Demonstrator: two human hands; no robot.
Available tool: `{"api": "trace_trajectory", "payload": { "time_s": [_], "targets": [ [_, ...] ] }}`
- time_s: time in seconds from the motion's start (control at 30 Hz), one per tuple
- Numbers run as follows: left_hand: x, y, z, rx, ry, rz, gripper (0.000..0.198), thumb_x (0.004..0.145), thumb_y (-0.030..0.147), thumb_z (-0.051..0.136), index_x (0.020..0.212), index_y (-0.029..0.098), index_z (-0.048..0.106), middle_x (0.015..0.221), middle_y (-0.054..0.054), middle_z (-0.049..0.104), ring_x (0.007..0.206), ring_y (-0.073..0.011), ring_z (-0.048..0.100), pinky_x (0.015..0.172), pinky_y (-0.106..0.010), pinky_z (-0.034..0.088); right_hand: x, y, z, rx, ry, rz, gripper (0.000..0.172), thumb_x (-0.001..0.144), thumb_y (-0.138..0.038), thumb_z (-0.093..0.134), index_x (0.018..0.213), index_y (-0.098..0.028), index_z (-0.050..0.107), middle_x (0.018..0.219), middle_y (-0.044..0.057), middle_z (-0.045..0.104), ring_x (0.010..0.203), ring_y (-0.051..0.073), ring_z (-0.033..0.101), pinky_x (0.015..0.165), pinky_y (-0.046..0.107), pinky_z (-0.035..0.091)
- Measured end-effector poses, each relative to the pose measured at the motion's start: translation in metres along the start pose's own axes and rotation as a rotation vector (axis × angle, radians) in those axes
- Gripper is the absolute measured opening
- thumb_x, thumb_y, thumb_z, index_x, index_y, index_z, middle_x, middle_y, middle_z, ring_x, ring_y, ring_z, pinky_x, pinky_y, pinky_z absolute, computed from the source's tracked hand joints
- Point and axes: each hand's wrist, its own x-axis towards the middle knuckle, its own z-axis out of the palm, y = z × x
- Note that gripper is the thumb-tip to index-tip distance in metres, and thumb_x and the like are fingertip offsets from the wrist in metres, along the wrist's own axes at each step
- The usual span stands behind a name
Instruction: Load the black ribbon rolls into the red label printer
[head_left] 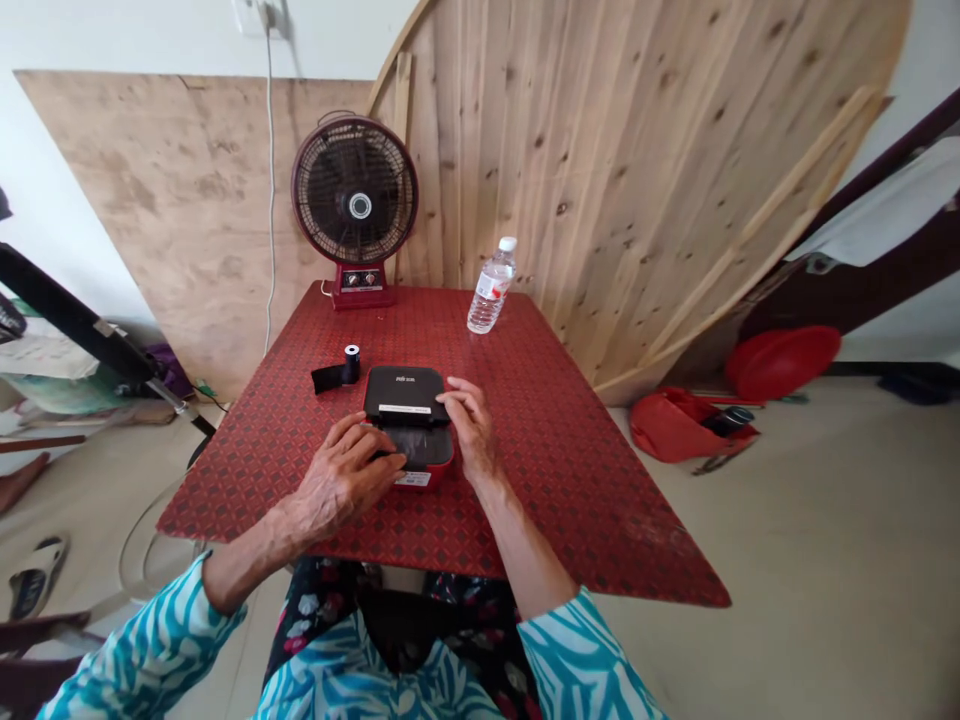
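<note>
In front of me on the table lies a small red-and-black box (441,480), its black lid (405,388) with white lettering flipped up and back. A clear or grey sheet shows inside the base, and white labels are on it. My left hand (349,465) is bent over the base's left front, thumb and forefinger closed at its rim; part of the box is hidden beneath. With its fingertips, my right hand (471,425) holds the lid's right edge. Behind the box, to the left, stands a small black roll (351,370) with a white core and a loose strip.
The table (570,480) has a red patterned cover. At its back stand a dark red fan (356,205) and a clear water bottle (491,290). A wooden panel (600,180) leans behind. On the floor at right are a red bag (667,425) and a red basin (784,360).
</note>
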Motion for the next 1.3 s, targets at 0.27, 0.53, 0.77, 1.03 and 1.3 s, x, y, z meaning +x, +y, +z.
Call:
{"api": "trace_trajectory", "payload": {
  "time_s": [0.27, 0.53, 0.77, 1.03, 1.3],
  "targets": [
    [-0.002, -0.028, 0.004, -0.062, -0.032, -0.198, 0.049, 0.093, 0.055, 0.046, 0.120, 0.017, 0.061, 0.125, -0.015, 0.062, 0.122, -0.0289, 0.052, 0.106, -0.050, 0.036, -0.012, 0.005, 0.006, 0.200, -0.012, 0.163, 0.029, 0.078, -0.037, 0.061, 0.104, -0.027, 0.067, 0.121, 0.003, 0.062, 0.121, 0.023, 0.053, 0.109, 0.045, 0.036],
    [-0.015, -0.044, 0.013, -0.293, -0.095, -0.323, 0.070, 0.083, 0.075, 0.042, 0.120, 0.021, 0.065, 0.129, -0.014, 0.061, 0.126, -0.0320, 0.050, 0.110, -0.051, 0.031, -0.016, 0.010, 0.005, 0.234, -0.057, 0.192, 0.038, 0.077, -0.040, 0.063, 0.114, -0.030, 0.063, 0.124, 0.001, 0.064, 0.119, 0.022, 0.055, 0.107, 0.043, 0.039],
    [-0.029, -0.087, 0.023, -0.639, 0.384, -0.968, 0.055, 0.081, 0.062, 0.057, 0.109, 0.016, 0.068, 0.111, -0.012, 0.070, 0.108, -0.0269, 0.062, 0.099, -0.042, 0.044, -0.033, 0.030, 0.009, 0.320, 0.093, 0.334, 0.050, 0.078, -0.057, 0.060, 0.116, -0.024, 0.062, 0.119, 0.004, 0.068, 0.107, 0.022, 0.061, 0.094, 0.039, 0.045],
    [-0.017, -0.063, 0.028, -1.042, 0.177, -1.035, 0.058, 0.077, 0.059, 0.064, 0.118, 0.017, 0.063, 0.124, -0.014, 0.066, 0.117, -0.0303, 0.059, 0.098, -0.043, 0.046, -0.034, 0.039, 0.006, 0.244, 0.084, 0.321, 0.047, 0.077, -0.056, 0.061, 0.111, -0.023, 0.064, 0.113, 0.005, 0.069, 0.104, 0.022, 0.061, 0.088, 0.036, 0.046],
    [-0.018, -0.049, 0.035, -1.240, 0.065, -1.021, 0.058, 0.074, 0.042, 0.068, 0.127, 0.020, 0.057, 0.134, -0.012, 0.060, 0.121, -0.0298, 0.058, 0.097, -0.044, 0.049, -0.035, 0.043, 0.006, 0.234, 0.082, 0.342, 0.047, 0.077, -0.054, 0.061, 0.113, -0.023, 0.064, 0.111, 0.004, 0.070, 0.100, 0.021, 0.063, 0.086, 0.035, 0.047]
  ]
}}
